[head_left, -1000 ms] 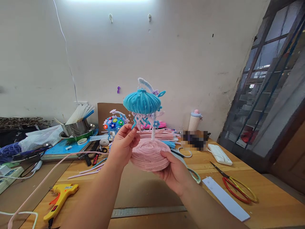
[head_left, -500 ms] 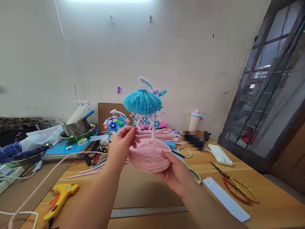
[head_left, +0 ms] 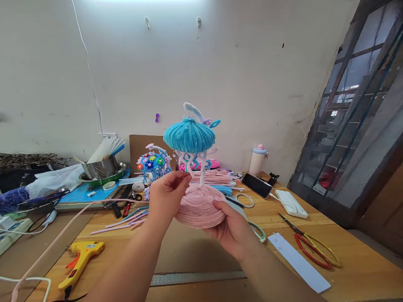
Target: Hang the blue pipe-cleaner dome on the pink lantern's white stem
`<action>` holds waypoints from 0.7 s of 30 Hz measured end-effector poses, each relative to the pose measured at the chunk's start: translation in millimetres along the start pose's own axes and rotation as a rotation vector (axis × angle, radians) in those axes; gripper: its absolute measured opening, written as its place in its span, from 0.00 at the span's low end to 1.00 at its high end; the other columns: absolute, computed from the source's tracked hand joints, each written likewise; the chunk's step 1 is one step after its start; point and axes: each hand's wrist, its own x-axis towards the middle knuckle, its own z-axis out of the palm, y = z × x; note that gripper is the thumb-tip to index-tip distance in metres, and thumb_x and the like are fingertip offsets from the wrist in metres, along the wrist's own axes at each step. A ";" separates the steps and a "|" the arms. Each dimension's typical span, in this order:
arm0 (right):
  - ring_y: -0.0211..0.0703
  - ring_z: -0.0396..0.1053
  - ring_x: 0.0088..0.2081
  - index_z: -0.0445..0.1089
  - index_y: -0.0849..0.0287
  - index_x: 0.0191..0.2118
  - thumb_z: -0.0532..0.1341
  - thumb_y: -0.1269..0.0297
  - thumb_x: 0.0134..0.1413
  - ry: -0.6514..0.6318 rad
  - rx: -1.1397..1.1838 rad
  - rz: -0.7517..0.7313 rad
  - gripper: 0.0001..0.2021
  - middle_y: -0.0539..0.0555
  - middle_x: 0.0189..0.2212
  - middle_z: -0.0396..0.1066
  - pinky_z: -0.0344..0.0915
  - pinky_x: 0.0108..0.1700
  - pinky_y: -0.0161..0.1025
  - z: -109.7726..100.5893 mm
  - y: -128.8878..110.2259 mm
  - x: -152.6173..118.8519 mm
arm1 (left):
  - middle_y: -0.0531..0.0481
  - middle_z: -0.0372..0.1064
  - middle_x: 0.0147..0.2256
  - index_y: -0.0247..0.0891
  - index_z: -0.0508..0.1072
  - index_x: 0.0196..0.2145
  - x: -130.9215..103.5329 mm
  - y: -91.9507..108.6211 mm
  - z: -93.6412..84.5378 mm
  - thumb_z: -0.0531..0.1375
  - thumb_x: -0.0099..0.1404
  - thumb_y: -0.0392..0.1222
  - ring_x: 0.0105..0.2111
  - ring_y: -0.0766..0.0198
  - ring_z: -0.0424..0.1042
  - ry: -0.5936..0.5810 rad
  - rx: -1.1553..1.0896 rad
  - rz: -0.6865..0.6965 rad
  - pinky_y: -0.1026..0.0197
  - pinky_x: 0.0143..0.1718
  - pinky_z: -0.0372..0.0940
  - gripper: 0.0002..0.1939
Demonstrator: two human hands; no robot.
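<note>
A craft jellyfish with a blue pipe-cleaner cap [head_left: 189,137] hangs from a pale stem above a round, coiled pink base [head_left: 201,207]. My right hand [head_left: 231,230] grips this base at its right edge, thumb on top and fingers underneath. Below the cap, my left hand [head_left: 168,193] pinches the end of a pale dangling tentacle [head_left: 189,167] between thumb and fingertips. Other blue and pale tentacles hang beside it. The left hand hides the left part of the base.
A second blue jellyfish with colourful flowers [head_left: 153,162] stands behind. Pink pipe cleaners [head_left: 217,179] lie at the back. To the left is a yellow glue gun [head_left: 81,262]; to the right are scissors [head_left: 310,243], a white strip [head_left: 299,262], a phone [head_left: 257,185] and a bottle [head_left: 258,160].
My left hand has moved right and slightly down, with its fingers pinched under the cap. The tentacles have shifted, while my right hand keeps its grip on the base.
</note>
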 end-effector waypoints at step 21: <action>0.41 0.75 0.28 0.67 0.62 0.46 0.58 0.70 0.57 -0.007 -0.005 0.012 0.11 0.53 0.31 0.78 0.75 0.26 0.40 1.7 -0.5 -2.0 | 0.56 0.67 0.20 0.39 0.72 0.29 3.9 -3.0 1.7 0.60 0.60 0.48 0.17 0.71 0.61 0.057 -0.068 0.024 0.67 0.19 0.56 0.10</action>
